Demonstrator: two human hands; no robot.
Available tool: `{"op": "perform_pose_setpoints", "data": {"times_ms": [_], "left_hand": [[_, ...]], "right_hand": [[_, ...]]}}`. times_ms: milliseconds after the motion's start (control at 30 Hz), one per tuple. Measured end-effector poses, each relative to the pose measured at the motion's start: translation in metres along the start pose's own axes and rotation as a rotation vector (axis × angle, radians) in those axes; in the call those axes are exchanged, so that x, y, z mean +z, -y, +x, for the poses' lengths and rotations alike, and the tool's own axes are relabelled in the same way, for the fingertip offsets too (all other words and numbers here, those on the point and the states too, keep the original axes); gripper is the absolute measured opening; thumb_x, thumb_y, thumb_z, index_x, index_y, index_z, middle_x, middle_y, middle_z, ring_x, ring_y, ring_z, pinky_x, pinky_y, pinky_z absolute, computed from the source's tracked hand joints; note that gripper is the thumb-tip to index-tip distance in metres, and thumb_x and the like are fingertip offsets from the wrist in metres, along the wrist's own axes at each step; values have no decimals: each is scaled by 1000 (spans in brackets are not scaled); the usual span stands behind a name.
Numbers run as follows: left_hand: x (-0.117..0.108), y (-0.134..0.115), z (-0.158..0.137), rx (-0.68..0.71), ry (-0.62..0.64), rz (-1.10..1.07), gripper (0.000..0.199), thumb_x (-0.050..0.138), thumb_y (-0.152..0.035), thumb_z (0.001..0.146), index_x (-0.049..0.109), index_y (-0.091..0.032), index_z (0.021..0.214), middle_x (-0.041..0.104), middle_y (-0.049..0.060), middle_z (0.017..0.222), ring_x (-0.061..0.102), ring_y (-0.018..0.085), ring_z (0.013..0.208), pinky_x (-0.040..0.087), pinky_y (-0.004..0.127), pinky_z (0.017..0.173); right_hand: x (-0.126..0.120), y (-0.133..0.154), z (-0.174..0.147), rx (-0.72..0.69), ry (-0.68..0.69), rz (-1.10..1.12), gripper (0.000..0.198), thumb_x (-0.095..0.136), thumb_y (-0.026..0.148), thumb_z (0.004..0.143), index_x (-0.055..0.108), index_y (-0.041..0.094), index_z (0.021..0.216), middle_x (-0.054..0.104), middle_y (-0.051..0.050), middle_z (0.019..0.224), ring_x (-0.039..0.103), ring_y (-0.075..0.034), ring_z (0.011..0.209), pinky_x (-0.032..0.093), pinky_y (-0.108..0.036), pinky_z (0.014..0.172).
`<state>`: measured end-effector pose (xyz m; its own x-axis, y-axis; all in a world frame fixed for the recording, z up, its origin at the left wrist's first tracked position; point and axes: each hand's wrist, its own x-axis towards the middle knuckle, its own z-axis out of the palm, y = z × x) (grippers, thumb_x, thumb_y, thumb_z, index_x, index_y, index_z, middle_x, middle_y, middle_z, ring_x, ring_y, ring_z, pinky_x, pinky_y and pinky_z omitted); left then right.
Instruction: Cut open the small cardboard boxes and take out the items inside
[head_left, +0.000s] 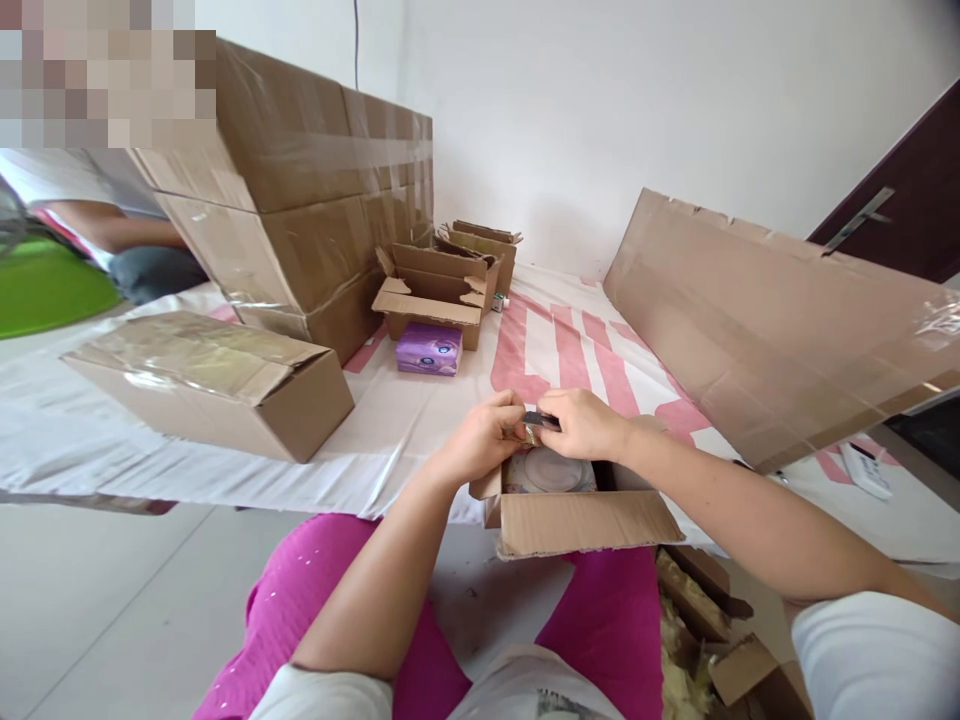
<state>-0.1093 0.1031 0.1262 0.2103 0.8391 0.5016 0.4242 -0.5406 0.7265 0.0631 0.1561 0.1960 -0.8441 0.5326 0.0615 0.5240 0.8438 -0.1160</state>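
Cardboard box (592, 525), open at the top, sat at the near edge of the cloth-covered counter (420, 425), with a patterned item (551, 472) inside, a pale oval on top. Over the box's far side, the right hand (589, 425) pinched a dark flat piece (537, 419) between its fingers; the left hand (484, 437) had its fingers curled narrowly by the piece's other end, but I could not tell what they gripped. Beyond stood a purple pack (429, 350), close before an open carton (429, 309), with a stack of taped cartons (315, 160) to the left.
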Motion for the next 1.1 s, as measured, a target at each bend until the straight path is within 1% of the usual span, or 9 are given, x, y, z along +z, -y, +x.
{"op": "perform_pose_setpoints", "data": {"times_ms": [167,333,567,700,800,867,967,1033,1100], "left_hand": [[0,1,1,8,14,-3,19,64,-5,72,54,-16,60,54,0,79,56,14,77,44,25,70],[0,0,1,-21,1,13,18,61,-3,69,53,-17,60,53,0,76,55,14,77,43,24,69],[-2,-5,-3,-150,-53,62,21,57,-5,64,49,-20,77,57,-5,75,52,11,68,40,22,64],[-1,-5,-2,-169,-71,61,18,57,-8,65,45,-20,72,56,-6,71,51,10,65,38,22,62],[-3,-4,-3,-137,-66,51,16,57,-10,66,45,-20,68,54,-6,68,50,10,64,37,21,60],[-4,-2,-4,-103,-60,32,15,57,-9,67,46,-19,67,54,-5,68,51,11,65,38,22,61],[-5,2,-5,-42,-78,-10,17,55,-7,67,45,-19,65,56,-3,71,57,13,73,42,23,67],[-4,4,-5,-9,-95,-31,18,56,-6,67,44,-19,64,58,-1,75,60,15,81,45,25,72],[-3,4,-5,5,-102,-35,20,58,-7,68,43,-19,64,60,0,77,61,17,85,46,26,74]], "right_hand": [[4,7,2,108,-10,-62,8,57,21,78,57,16,72,60,-5,75,50,-15,67,33,-27,61],[4,11,3,201,-10,-79,8,55,24,78,59,16,77,64,-6,80,52,-16,67,31,-27,59],[-3,10,5,317,65,20,10,52,24,80,58,17,76,66,-5,75,55,-15,65,32,-26,57],[-1,12,7,341,47,-33,13,54,26,80,60,16,81,68,-9,82,59,-19,72,35,-27,59],[1,11,10,363,22,-14,11,55,24,79,60,15,83,68,-10,82,60,-20,74,37,-28,60],[0,5,10,380,41,113,7,55,22,79,59,16,81,66,-7,76,59,-18,69,38,-26,58],[-3,-9,6,407,153,494,8,56,23,81,59,17,85,59,0,65,55,-13,59,39,-23,52],[-6,-17,1,371,193,718,16,57,27,82,60,17,95,57,1,67,54,-11,58,39,-21,50],[-8,-21,-3,302,168,799,24,57,33,83,61,17,101,57,1,72,53,-10,61,40,-21,50]]}}
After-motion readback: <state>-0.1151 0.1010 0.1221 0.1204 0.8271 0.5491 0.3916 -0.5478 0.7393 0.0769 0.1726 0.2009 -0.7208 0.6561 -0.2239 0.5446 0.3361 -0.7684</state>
